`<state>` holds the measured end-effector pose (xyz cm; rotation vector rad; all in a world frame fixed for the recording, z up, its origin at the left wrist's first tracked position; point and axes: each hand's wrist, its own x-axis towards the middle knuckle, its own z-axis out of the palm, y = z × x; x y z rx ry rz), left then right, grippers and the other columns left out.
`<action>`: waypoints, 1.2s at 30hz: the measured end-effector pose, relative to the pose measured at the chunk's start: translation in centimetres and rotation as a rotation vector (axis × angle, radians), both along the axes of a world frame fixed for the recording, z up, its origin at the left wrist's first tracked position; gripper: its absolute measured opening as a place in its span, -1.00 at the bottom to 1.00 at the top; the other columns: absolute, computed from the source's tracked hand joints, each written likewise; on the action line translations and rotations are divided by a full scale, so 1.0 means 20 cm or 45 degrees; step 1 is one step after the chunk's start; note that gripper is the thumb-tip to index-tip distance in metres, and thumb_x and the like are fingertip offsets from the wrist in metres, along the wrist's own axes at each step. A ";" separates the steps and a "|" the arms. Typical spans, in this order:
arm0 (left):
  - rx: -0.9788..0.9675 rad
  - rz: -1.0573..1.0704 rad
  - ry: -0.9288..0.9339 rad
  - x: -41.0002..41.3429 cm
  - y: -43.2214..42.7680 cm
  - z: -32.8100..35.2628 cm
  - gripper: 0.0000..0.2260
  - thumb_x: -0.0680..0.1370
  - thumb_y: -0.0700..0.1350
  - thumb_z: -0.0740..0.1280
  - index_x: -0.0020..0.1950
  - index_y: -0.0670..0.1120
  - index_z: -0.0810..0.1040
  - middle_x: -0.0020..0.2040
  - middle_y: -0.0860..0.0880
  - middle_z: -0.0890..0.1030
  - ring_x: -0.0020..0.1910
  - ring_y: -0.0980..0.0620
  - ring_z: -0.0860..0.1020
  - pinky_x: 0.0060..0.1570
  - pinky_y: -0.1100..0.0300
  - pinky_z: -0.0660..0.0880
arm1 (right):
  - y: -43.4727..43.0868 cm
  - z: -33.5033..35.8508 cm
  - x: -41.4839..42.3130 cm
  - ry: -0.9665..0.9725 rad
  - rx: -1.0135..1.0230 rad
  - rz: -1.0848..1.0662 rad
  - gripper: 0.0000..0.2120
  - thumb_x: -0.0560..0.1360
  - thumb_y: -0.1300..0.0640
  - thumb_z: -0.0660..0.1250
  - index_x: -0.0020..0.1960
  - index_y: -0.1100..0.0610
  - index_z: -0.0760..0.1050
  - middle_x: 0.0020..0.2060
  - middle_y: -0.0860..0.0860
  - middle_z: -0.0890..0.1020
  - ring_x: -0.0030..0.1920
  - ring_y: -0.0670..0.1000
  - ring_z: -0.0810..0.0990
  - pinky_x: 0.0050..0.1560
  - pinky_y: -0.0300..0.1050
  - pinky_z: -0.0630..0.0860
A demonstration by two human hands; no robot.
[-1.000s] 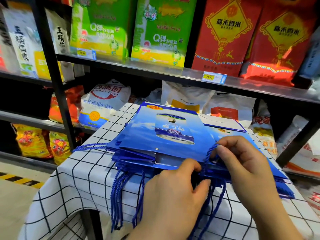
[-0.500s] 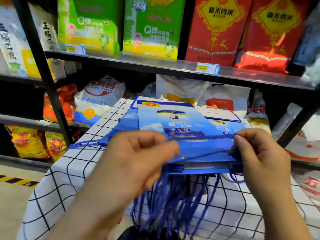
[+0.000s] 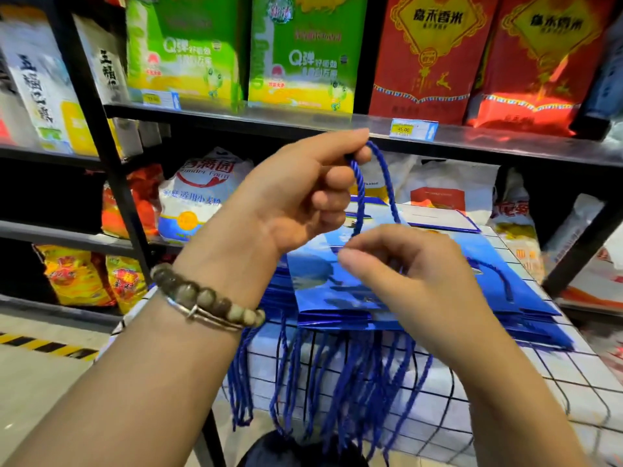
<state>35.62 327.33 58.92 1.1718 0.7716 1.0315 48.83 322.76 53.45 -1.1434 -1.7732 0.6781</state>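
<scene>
Now thumb and forefinger of my left hand (image 3: 296,197) pinch the blue cord handle (image 3: 387,183), raised well above where it was half a second ago. Just below, my right hand (image 3: 421,281) pinches the cord's lower end. Under both, the top bag (image 3: 320,284) lies on its stack, so I judge the handle is freed.

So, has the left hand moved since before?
Yes. The left hand rose from the table's near edge up to the shelf rail, pinching a blue cord.

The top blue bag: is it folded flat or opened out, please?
Folded flat: the bag lies as a thin sheet on the pile, while the left hand pinches its cord and holds it up.
</scene>
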 end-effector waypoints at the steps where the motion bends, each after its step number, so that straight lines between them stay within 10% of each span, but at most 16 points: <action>1: -0.006 0.001 -0.003 0.00 0.01 0.00 -0.76 0.55 0.00 0.19 -0.31 -0.02 0.40 -0.68 0.09 0.25 -0.72 0.22 0.14 -0.63 0.39 0.08 | 0.02 0.00 0.01 0.042 0.001 -0.045 -0.83 0.33 -0.04 0.46 -0.23 0.02 0.53 -0.50 0.00 0.48 -0.51 -0.17 0.37 -0.48 -0.37 0.30; 18: -0.002 0.119 -0.013 0.03 0.05 -0.02 -0.79 0.56 -0.02 0.22 -0.23 -0.06 0.49 -0.59 0.09 0.42 -0.66 0.20 0.28 -0.59 0.42 0.19 | 0.08 0.03 0.04 0.172 -0.160 0.091 -0.87 0.42 0.33 0.35 -0.24 0.15 0.60 -0.44 -0.03 0.65 -0.48 -0.14 0.56 -0.46 -0.37 0.42; 22: 0.452 0.432 0.845 -0.02 0.02 -0.10 -0.63 0.53 0.10 0.25 0.23 -0.09 0.46 -0.20 -0.05 0.67 -0.38 0.09 0.59 -0.34 0.26 0.48 | 0.09 0.02 0.09 0.232 -0.200 0.042 -0.85 0.35 0.34 0.41 -0.31 0.13 0.57 -0.45 0.01 0.66 -0.45 -0.10 0.60 -0.44 -0.34 0.47; 25: 0.749 0.645 1.542 -0.08 -0.13 -0.20 -0.60 0.44 0.24 0.19 0.18 0.09 0.52 -0.16 0.16 0.61 -0.02 0.03 0.57 -0.01 0.11 0.48 | 0.08 0.00 0.12 0.189 -0.220 0.023 -0.89 0.30 0.30 0.45 -0.35 0.14 0.58 -0.48 0.03 0.65 -0.47 -0.12 0.60 -0.44 -0.36 0.46; 30: 0.734 0.360 1.677 -0.05 -0.32 -0.30 -0.47 0.30 0.37 0.08 0.17 0.20 0.47 0.14 0.23 0.51 0.13 0.20 0.44 0.11 0.15 0.41 | 0.07 -0.02 0.16 -0.108 -0.163 0.011 -0.82 0.35 0.21 0.42 -0.36 -0.02 0.58 -0.38 -0.15 0.66 -0.41 -0.24 0.57 -0.35 -0.48 0.42; 36: 0.677 0.446 1.466 -0.06 -0.31 -0.38 -0.58 0.31 0.30 0.21 0.06 0.16 0.57 0.07 0.23 0.58 0.10 0.16 0.47 0.09 0.15 0.42 | 0.08 -0.04 0.15 -0.174 -0.137 0.021 -0.83 0.36 0.16 0.42 -0.34 -0.07 0.57 -0.36 -0.22 0.65 -0.36 -0.28 0.57 -0.32 -0.51 0.39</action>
